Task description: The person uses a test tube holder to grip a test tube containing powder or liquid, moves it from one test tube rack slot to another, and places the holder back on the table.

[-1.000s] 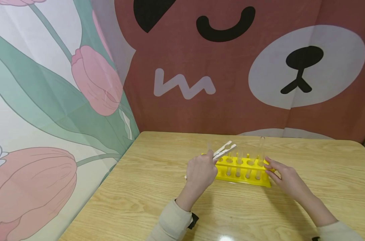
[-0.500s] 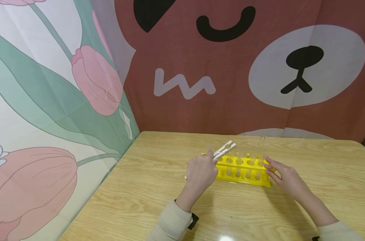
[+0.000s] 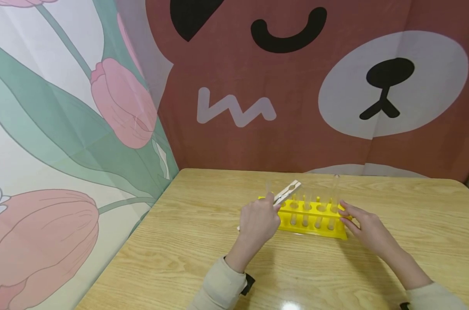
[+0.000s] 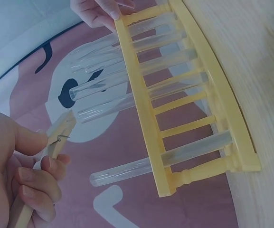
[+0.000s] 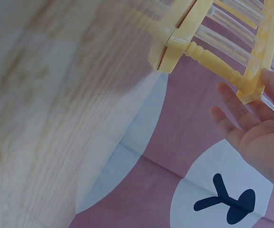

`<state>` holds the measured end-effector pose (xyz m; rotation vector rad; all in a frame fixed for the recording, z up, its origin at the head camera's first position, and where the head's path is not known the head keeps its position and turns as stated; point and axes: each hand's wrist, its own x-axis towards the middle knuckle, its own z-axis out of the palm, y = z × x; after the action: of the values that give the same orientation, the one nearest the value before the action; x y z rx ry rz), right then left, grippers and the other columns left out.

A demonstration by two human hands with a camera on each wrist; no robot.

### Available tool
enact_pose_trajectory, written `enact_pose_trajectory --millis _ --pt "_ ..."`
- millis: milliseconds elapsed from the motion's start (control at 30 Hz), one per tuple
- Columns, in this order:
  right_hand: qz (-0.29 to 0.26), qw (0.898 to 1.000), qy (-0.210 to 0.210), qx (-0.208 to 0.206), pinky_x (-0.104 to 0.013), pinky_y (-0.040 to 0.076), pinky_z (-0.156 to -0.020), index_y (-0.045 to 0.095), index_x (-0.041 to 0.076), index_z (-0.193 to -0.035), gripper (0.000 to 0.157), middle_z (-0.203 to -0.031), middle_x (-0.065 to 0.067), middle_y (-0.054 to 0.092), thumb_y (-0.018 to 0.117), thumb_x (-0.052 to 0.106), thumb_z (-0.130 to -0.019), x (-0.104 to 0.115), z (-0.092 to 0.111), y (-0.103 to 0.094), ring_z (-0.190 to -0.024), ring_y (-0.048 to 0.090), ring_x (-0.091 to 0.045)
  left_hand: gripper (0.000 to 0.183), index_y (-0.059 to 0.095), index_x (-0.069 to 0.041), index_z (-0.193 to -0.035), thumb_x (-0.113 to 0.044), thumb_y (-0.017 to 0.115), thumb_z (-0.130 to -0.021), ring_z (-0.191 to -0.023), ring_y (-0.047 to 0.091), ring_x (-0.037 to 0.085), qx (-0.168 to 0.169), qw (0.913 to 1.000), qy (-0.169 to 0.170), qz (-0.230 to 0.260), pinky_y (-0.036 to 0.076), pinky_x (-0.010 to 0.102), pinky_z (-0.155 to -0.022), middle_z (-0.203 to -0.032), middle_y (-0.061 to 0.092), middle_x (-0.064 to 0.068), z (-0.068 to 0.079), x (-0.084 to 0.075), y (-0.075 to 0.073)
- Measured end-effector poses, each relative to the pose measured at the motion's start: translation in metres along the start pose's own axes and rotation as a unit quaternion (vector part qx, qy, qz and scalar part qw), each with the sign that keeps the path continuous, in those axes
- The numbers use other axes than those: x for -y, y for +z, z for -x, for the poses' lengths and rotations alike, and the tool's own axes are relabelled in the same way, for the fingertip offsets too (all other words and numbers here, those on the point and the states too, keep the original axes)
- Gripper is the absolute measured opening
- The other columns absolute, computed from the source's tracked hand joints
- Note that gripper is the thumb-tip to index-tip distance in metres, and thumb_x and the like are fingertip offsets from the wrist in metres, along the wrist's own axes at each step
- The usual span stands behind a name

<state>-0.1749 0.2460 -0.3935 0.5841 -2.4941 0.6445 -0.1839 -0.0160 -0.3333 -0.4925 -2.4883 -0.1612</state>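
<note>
My left hand [image 3: 259, 219] grips a wooden test tube clamp [image 3: 287, 192] whose two prongs lie close together, with no tube between them. In the left wrist view the clamp [image 4: 59, 133] has its metal spring showing, and its tip points at the open mouths of the tubes. A yellow test tube rack [image 3: 312, 232] stands on the table. My right hand [image 3: 371, 230] pinches the right end of its top bar between thumb and fingers. Several clear test tubes [image 4: 127, 107] stand in the rack's right part. One lone tube [image 4: 120, 172] stands near its left end.
The wood-grain table [image 3: 315, 271] reaches back to a wall cloth [image 3: 234, 146] with a bear print. A tulip-print cloth [image 3: 36, 241] hangs along the left side. One tube [image 3: 336, 189] rises higher than the others at the rack's right end.
The clamp's prongs have drawn together from a wider gap. Both hands and the rack keep their places; the head view has shifted very slightly.
</note>
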Motion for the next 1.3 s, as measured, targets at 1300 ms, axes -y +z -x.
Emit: enact_pose_trajectory --millis 1300 --pt "0.001 1.000 -0.005 -0.004 -0.046 0.046 -0.069 0.059 -0.005 -0.103 0.033 -0.114 -0.029 0.051 0.068 -0.006 -0.071 0.0012 -0.0014 -0.0009 -0.091 0.056 -0.042 0.020 0.056 -0.008 -0.081 -0.028 0.059 -0.083 -0.037 0.037 0.012 0.018 0.9992 0.026 0.026 0.024 0.024 -0.034 -0.049 0.036 -0.003 0.0057 0.0046 0.0018"
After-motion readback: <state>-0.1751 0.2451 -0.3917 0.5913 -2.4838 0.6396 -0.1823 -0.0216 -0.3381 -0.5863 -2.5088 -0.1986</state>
